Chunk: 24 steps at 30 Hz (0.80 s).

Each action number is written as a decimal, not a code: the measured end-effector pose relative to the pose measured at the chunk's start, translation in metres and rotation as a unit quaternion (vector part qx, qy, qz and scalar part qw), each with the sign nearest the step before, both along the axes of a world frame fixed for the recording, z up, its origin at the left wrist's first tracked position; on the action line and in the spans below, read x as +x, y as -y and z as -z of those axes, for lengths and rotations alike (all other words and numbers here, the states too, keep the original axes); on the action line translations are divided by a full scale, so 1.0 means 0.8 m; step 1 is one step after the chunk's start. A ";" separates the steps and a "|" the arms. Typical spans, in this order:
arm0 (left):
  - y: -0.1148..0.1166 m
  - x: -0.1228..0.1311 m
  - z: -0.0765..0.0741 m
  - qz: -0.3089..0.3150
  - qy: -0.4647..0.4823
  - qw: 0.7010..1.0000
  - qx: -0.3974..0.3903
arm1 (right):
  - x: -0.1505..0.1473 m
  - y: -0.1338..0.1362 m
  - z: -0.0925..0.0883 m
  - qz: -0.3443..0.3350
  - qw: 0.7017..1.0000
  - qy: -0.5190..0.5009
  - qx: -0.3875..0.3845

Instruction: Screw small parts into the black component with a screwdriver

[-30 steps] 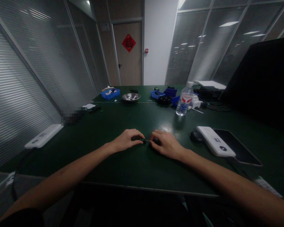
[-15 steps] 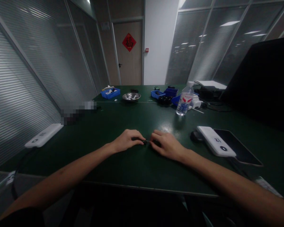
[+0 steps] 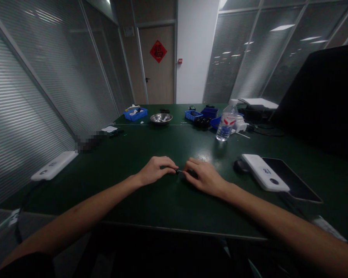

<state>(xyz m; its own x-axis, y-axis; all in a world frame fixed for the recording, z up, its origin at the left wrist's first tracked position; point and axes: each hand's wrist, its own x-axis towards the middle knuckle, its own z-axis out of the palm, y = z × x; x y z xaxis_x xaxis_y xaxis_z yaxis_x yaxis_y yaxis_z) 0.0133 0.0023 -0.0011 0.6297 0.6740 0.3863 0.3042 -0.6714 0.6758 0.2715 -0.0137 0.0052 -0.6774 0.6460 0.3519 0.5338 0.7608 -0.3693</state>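
Note:
Just above the dark green table (image 3: 150, 204), my two hands almost meet at the middle. My left hand (image 3: 156, 170) pinches a small black piece (image 3: 177, 172) between thumb and fingers. From that piece a thin, light-coloured pin or rod (image 3: 181, 171) runs across to the fingertips of my right hand (image 3: 201, 174). The right thumb and forefinger are pinched on its other end. What exactly the black piece is, I cannot make out at this size.
A water bottle (image 3: 226, 121) stands beyond my right hand. A white power bank (image 3: 265, 173) lies on a dark tablet (image 3: 291, 179) at right, another white device (image 3: 54, 166) at left. Farther back are a metal bowl (image 3: 161, 119) and blue trays (image 3: 135, 114).
Both hands keep their pinch at nearly the same place. The left fingers and the black piece have shifted up very slightly.

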 end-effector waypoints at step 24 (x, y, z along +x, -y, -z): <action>0.013 0.013 0.002 -0.004 0.043 0.998 -0.047 | -0.009 0.007 0.005 -0.006 0.999 -0.045 -0.006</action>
